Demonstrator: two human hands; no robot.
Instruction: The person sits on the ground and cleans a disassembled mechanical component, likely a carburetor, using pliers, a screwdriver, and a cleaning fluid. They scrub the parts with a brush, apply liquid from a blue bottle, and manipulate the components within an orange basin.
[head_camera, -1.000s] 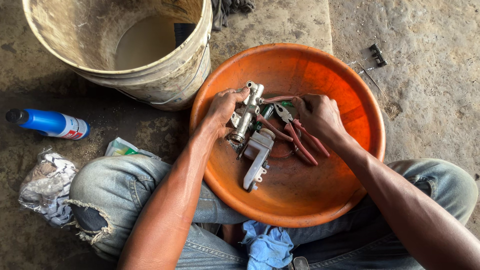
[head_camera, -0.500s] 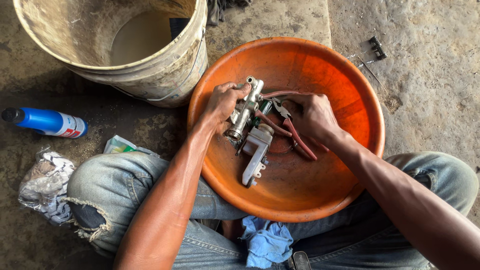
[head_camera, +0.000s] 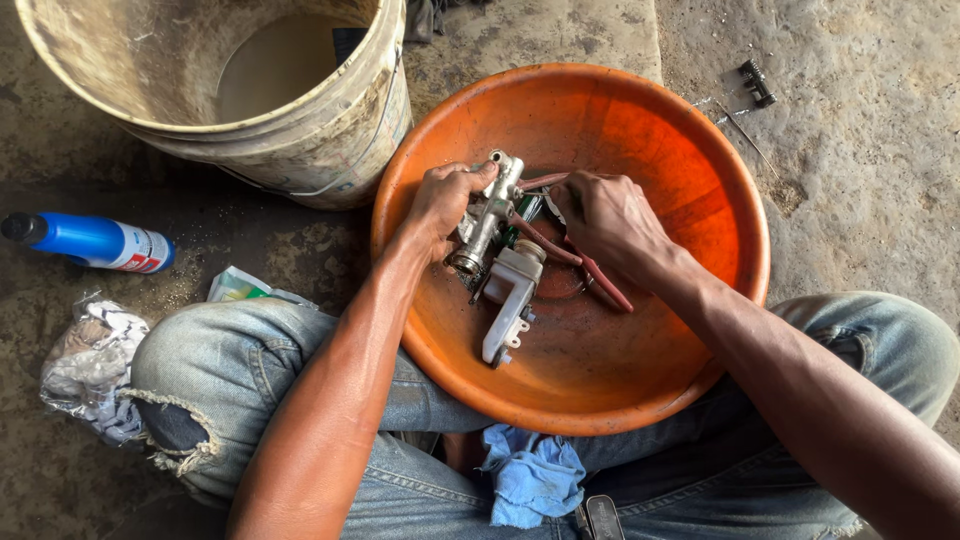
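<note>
While both hands work in the orange basin (head_camera: 700, 130), blue spray can (head_camera: 95, 241) w/ white-red label lies far left.
Left hand (head_camera: 443, 203) grips metal cylinder part (head_camera: 487, 220) mid-frame; right hand (head_camera: 605, 217) closed on red-handled pliers (head_camera: 590, 272) beside it.

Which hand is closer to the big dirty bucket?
Left. The left hand grips a metal part in the orange basin, on the side toward the bucket. The right hand is farther over.

Head view, steeply downward, close.
</note>
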